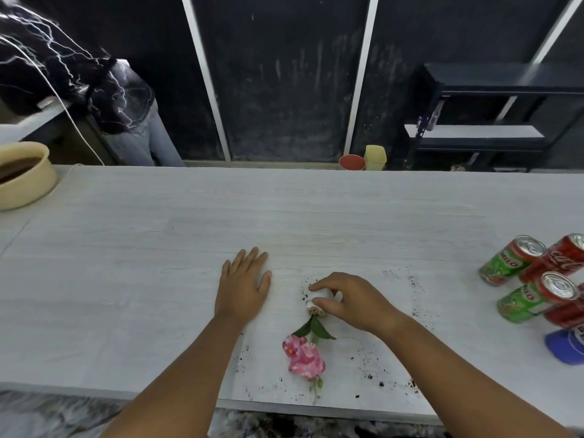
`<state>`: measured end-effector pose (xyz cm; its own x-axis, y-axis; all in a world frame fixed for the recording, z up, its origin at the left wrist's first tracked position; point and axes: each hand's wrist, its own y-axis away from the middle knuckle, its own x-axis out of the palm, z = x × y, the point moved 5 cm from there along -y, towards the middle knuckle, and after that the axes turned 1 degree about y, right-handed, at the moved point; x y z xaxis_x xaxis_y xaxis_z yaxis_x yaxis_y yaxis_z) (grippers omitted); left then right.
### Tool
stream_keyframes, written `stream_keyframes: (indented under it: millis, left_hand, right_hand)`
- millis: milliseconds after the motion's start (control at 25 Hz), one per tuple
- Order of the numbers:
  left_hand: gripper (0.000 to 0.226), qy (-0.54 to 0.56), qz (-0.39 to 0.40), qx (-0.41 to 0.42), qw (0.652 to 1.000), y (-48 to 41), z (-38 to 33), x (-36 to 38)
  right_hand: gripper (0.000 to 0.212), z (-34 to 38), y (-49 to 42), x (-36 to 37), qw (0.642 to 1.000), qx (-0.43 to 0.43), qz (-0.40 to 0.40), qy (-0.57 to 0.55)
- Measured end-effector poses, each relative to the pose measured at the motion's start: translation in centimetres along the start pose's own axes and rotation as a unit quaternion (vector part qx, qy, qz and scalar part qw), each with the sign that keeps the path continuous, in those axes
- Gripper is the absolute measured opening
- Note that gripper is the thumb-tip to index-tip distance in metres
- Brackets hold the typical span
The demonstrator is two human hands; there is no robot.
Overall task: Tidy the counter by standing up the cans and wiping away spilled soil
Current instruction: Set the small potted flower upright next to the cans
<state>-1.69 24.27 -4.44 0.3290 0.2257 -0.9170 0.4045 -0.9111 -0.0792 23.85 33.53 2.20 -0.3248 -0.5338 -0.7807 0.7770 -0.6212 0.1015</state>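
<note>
Your left hand (243, 287) lies flat on the pale counter (126, 248) at mid-frame, fingers straight, palm down, holding nothing. Just right of it, your right hand (350, 298) is curled over the small white pot (318, 299), thumb and fingertips pinching its sides. That pot lies on its side, mouth toward the bottom of the frame, with a tan filling showing at the opening. A green stem with leaves comes out of the mouth and runs down to the pink flower (303, 355), which lies on the counter near its front edge.

Now the soil (412, 281): dark specks are scattered right of your right hand, around the pot, and across the lower centre near the flower.

The cans sit in a tight cluster at the right edge of the frame. There is a green Milo can (510, 262), a red Coca-Cola can (565, 257) touching it, a second Milo can (532, 300) below, and another red can (565, 314) beside that. Their silver tops show and the tabs look unopened. A blue object (564, 346) sits just below them, cut off by the frame.

At the far left, a beige bowl (27, 180) holds something brown. Beyond the counter's far edge stand a red pot (352, 162) and a yellow pot (375, 157); I cannot tell what is in them.
</note>
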Motion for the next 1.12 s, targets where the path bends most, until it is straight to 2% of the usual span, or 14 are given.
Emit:
stream_keyframes:
  millis: [240,400,560,760,1040,1120]
  left_hand:
    - [0.057,-0.006,-0.003,0.003,1.0,-0.1,0.3,0.4]
    - [0.058,-0.006,-0.004,0.002,1.0,-0.2,0.3,0.5]
    - [0.058,-0.007,-0.005,0.003,1.0,-0.2,0.4,0.5]
    - [0.058,-0.004,-0.008,0.004,1.0,-0.2,0.4,0.5]
    - [0.055,0.001,-0.018,0.004,1.0,-0.2,0.4,0.4]
    - [0.055,0.001,-0.021,0.003,1.0,-0.2,0.5,0.5]
  right_hand:
    - [0.047,-0.6,0.7,0.0,1.0,0.007,0.002,-0.031]
    - [0.039,-0.6,1.0,0.2,0.999,-0.008,-0.031,-0.028]
    - [0.034,-1.4,1.2,0.4,0.995,0.023,-0.064,-0.077]
    - [0.024,-2.4,1.4,-0.4,0.971,0.044,-0.146,-0.181]
    - [0.018,-4.7,2.1,-0.5,0.925,0.131,-0.139,-0.328]
    - [0.026,-5.2,2.6,-0.3,0.911,0.139,-0.133,-0.365]
